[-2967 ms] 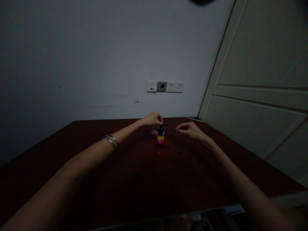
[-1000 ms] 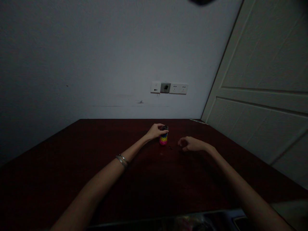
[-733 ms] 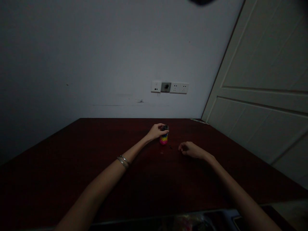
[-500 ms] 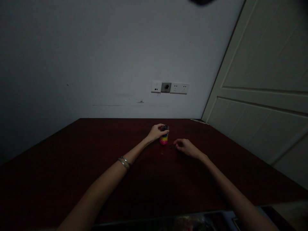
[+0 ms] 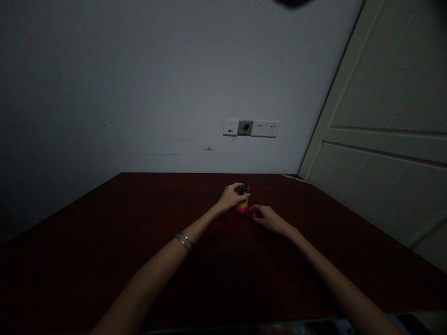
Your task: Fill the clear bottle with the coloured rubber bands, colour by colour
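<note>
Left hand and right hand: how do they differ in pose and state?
The left hand grips the jar; the right hand is curled beside its base. The left hand's arm wears bracelets; the right hand's arm shows none. Both hands reach over the table.

Banded pink at the base, yellow above, black on top, on the jar [image 5: 243, 205] just right of frame centre. Deep red-brown across the tabletop [image 5: 139, 209], lower half. Dull grey on the wall [image 5: 139, 83], upper left. Silvery on the bracelets [image 5: 182, 241], lower middle.
</note>
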`<state>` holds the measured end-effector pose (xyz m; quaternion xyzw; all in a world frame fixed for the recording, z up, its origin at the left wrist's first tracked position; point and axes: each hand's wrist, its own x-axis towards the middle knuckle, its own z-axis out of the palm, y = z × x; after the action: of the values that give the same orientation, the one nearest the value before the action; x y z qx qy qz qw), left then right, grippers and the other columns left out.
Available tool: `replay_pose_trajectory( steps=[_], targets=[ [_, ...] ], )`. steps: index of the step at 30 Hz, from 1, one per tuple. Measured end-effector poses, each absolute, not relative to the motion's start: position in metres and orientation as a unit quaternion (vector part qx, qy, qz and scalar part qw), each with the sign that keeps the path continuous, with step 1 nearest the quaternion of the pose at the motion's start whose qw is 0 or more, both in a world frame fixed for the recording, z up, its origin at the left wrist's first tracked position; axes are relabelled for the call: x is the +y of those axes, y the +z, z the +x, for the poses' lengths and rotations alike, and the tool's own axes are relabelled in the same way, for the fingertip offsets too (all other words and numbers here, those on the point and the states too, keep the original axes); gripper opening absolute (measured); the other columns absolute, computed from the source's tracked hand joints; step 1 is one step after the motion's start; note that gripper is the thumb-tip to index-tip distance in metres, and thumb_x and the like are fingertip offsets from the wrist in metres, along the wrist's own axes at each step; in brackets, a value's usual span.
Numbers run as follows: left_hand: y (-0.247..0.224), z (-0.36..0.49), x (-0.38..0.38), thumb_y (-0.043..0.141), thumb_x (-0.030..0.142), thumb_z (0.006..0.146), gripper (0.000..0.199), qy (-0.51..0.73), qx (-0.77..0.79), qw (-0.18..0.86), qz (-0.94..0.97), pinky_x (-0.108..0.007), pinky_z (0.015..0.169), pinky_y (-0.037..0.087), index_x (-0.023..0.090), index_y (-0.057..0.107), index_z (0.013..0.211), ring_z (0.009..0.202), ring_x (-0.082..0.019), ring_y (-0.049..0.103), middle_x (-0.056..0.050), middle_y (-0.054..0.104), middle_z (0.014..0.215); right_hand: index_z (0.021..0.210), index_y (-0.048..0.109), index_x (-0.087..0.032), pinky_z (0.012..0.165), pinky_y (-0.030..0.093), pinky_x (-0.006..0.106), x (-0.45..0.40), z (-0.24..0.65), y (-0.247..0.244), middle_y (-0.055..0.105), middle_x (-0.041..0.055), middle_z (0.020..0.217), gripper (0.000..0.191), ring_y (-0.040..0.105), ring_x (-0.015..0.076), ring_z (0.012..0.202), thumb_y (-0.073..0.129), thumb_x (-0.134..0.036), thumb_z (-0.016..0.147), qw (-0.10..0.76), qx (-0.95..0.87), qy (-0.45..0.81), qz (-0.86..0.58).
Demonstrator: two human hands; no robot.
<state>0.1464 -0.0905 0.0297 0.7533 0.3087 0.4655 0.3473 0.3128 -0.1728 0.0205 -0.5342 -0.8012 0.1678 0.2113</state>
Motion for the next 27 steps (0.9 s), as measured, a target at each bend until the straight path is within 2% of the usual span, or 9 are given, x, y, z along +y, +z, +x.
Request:
replay_pose_trajectory(
  steps=[9, 13, 17, 19, 23, 27],
  targets=[
    [0.033, 0.146, -0.093, 0.067, 0.033, 0.065, 0.048, 0.445, 0.316, 0.351, 0.761, -0.022, 0.063, 0.047, 0.008, 0.058, 0.106, 0.071, -0.012, 0.059, -0.01, 0.065, 0.092, 0.098, 0.052, -0.016, 0.068, 0.039, 0.026, -0.185, 0.307, 0.023, 0.061, 0.0097, 0.088, 0.026, 0.058, 0.0187, 0.078, 0.043, -0.009, 0.075, 0.167, -0.837, 0.095, -0.513],
    [0.036, 0.145, -0.097, 0.066, 0.034, 0.065, 0.048, 0.443, 0.319, 0.333, 0.769, -0.022, 0.063, 0.045, 0.008, 0.058, 0.104, 0.069, -0.012, 0.057, -0.009, 0.065, 0.089, 0.101, 0.051, -0.014, 0.073, 0.04, 0.029, -0.184, 0.311, 0.018, 0.06, 0.013, 0.094, 0.025, 0.057, 0.0206, 0.085, 0.039, -0.013, 0.079, 0.185, -0.846, 0.063, -0.495],
    [0.039, 0.143, -0.1, 0.066, 0.035, 0.065, 0.046, 0.449, 0.32, 0.309, 0.775, -0.023, 0.064, 0.044, 0.009, 0.06, 0.102, 0.069, -0.012, 0.056, -0.007, 0.065, 0.087, 0.105, 0.049, -0.016, 0.069, 0.042, 0.028, -0.178, 0.321, 0.029, 0.061, 0.0076, 0.087, 0.028, 0.057, 0.0165, 0.076, 0.041, -0.018, 0.078, 0.262, -0.82, 0.101, -0.498],
    [0.039, 0.142, -0.101, 0.066, 0.035, 0.065, 0.045, 0.454, 0.319, 0.304, 0.775, -0.023, 0.064, 0.044, 0.01, 0.06, 0.101, 0.069, -0.012, 0.055, -0.007, 0.064, 0.087, 0.102, 0.05, -0.017, 0.065, 0.043, 0.027, -0.173, 0.323, 0.044, 0.06, 0.0038, 0.08, 0.025, 0.056, 0.0145, 0.069, 0.044, -0.021, 0.077, 0.336, -0.79, 0.117, -0.499],
    [0.039, 0.142, -0.102, 0.066, 0.034, 0.065, 0.043, 0.456, 0.312, 0.319, 0.77, -0.023, 0.065, 0.043, 0.01, 0.06, 0.101, 0.07, -0.012, 0.055, -0.006, 0.064, 0.087, 0.096, 0.05, -0.018, 0.066, 0.045, 0.028, -0.164, 0.315, 0.081, 0.06, 0.0034, 0.079, 0.024, 0.057, 0.0148, 0.072, 0.051, -0.025, 0.073, 0.491, -0.728, 0.121, -0.462],
    [0.04, 0.14, -0.103, 0.066, 0.032, 0.066, 0.041, 0.448, 0.298, 0.323, 0.779, -0.022, 0.064, 0.043, 0.011, 0.06, 0.1, 0.071, -0.012, 0.054, -0.006, 0.063, 0.088, 0.095, 0.05, -0.018, 0.064, 0.045, 0.027, -0.157, 0.297, 0.109, 0.06, 0.0032, 0.078, 0.024, 0.057, 0.0144, 0.07, 0.051, -0.023, 0.072, 0.501, -0.742, 0.112, -0.43]
  ],
)
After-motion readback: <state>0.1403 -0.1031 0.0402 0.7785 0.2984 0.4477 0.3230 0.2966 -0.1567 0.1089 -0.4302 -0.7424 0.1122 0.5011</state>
